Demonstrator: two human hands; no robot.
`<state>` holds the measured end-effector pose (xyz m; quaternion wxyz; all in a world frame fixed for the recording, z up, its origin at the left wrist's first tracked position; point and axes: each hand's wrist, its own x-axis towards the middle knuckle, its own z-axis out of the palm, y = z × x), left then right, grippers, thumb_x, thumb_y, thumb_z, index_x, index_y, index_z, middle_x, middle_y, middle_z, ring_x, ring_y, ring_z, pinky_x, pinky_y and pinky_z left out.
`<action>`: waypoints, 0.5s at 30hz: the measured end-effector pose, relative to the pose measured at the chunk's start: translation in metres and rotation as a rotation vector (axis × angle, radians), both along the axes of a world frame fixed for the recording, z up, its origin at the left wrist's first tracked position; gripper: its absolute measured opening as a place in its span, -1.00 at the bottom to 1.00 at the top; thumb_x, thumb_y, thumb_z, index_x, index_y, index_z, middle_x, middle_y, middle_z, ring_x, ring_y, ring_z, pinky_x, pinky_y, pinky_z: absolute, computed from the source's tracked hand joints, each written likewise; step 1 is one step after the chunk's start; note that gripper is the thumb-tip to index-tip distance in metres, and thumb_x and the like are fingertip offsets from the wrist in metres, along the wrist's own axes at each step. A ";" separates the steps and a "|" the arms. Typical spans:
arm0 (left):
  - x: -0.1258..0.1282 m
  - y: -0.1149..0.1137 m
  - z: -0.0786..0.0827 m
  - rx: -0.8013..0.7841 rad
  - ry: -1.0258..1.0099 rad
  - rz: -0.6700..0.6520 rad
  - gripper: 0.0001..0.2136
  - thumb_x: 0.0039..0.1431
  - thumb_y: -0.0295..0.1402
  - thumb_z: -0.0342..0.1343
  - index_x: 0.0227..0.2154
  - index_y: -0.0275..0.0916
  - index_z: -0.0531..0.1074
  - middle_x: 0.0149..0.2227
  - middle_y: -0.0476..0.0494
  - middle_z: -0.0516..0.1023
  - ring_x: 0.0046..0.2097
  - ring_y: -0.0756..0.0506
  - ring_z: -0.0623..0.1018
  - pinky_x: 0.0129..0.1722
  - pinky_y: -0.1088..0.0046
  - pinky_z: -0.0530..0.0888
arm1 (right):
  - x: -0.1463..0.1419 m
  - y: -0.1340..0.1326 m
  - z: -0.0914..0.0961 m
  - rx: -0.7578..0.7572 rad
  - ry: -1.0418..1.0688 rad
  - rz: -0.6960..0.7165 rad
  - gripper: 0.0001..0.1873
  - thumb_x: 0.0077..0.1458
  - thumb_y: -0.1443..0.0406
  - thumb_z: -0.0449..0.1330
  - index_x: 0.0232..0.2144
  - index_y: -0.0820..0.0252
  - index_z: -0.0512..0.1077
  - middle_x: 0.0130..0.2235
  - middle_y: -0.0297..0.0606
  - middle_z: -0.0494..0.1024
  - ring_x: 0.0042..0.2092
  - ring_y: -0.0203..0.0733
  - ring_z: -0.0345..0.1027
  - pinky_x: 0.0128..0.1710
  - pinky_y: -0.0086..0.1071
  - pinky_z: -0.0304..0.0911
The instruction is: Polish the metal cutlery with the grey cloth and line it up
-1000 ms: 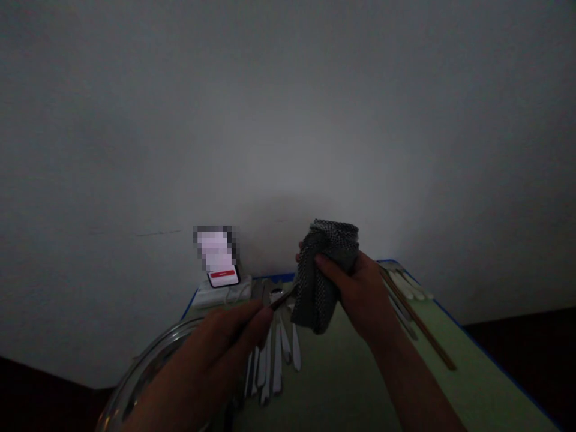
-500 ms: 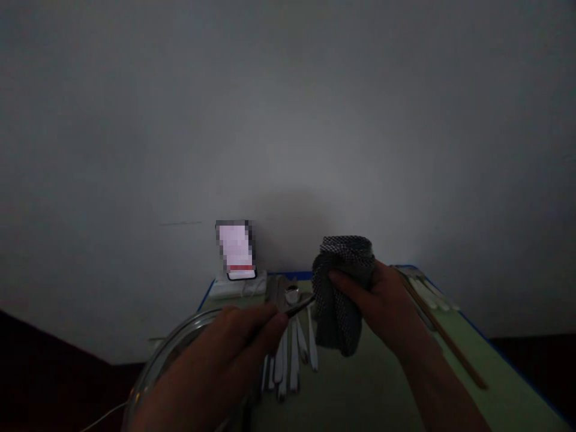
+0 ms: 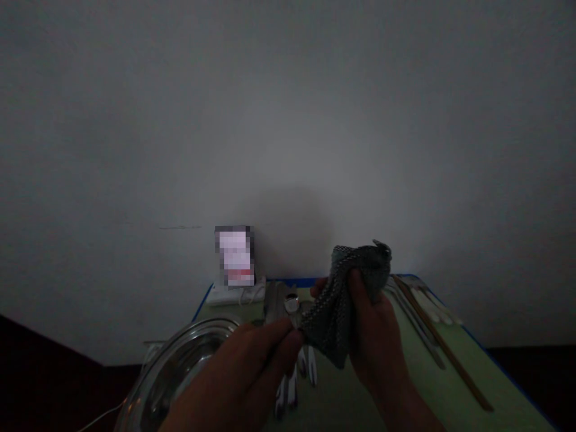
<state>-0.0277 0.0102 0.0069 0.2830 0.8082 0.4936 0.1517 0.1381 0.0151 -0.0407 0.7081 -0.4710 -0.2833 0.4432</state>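
Right hand (image 3: 378, 336) is wrapped firmly round the grey cloth (image 3: 339, 318), thumb on its near face, fingertips showing past its left edge. Left hand (image 3: 245, 366) meets the cloth's lower left corner, thumb and fingers drawn together; whether they grip anything is too dark to tell. The cloth is bunched, raised above the green table (image 3: 346, 405). Left of the cloth lie a spoon (image 3: 291, 303) and, lower, some handles (image 3: 292, 390); farther left of it stands a shiny bowl (image 3: 211, 323). Left of and beyond the cloth, a lit phone (image 3: 234, 255) leans upright by the wall (image 3: 288, 120). To the cloth's right lie a brown stick (image 3: 444, 344), slim metal cutlery (image 3: 422, 333) and white handles (image 3: 429, 305).
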 end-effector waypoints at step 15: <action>0.010 0.008 -0.013 -0.067 -0.047 0.088 -0.63 0.12 -0.02 -0.11 -0.22 -0.11 0.46 -0.19 -0.06 0.53 -0.12 -0.13 0.48 -0.12 0.42 0.42 | 0.043 -0.007 0.021 0.176 -0.039 0.346 -0.74 -0.05 0.19 0.23 -0.30 0.22 0.49 -0.30 -0.22 0.59 -0.25 -0.15 0.45 -0.16 -0.23 0.32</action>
